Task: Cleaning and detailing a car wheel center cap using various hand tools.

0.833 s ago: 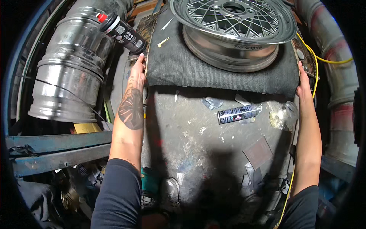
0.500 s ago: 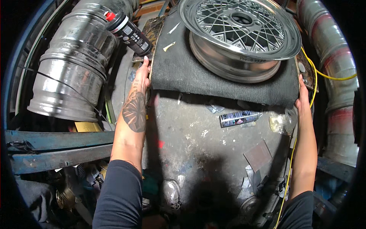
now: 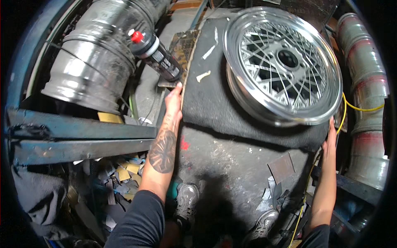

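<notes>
Left hand (image 3: 174, 101) and right hand (image 3: 329, 138) clasp the desk (image 3: 209, 99) by its sides, the wheel (image 3: 275, 62) lying on top; steadying seems the step, and any shift calls for level hands

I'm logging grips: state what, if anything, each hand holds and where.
The left hand and right hand are at opposite side edges of the mat-covered platform; whether they grip it cannot be told.
</notes>
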Tool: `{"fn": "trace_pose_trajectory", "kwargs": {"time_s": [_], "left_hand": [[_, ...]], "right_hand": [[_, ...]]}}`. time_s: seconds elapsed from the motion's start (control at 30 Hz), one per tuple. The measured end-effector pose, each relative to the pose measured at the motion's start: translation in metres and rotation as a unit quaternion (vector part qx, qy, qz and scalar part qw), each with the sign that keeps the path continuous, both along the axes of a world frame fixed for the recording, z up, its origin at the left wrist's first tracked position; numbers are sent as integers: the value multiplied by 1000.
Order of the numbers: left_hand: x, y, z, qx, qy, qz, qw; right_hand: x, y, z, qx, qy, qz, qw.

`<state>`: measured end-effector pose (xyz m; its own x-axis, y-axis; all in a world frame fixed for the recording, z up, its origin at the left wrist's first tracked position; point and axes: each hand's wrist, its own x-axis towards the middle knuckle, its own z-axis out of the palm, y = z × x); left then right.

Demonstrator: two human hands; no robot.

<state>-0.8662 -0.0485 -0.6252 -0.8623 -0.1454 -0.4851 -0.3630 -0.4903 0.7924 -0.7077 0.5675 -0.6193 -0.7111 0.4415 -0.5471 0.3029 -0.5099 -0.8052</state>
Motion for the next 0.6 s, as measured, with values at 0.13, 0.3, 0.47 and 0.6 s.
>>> {"fn": "trace_pose_trajectory", "kwargs": {"time_s": [0.13, 0.3, 0.47, 0.6], "left_hand": [[72, -8, 17, -32, -20, 4, 999], [128, -37, 20, -40, -19, 15, 999], [161, -56, 28, -83, 17, -7, 996], [167, -47, 44, -391, 55, 33, 918]], "right_hand": [[64, -28, 11, 59, -50, -63, 995], [119, -64, 24, 75, -35, -58, 995], [159, -84, 56, 82, -62, -64, 993], [201, -66, 28, 490, -208, 49, 845]]}}
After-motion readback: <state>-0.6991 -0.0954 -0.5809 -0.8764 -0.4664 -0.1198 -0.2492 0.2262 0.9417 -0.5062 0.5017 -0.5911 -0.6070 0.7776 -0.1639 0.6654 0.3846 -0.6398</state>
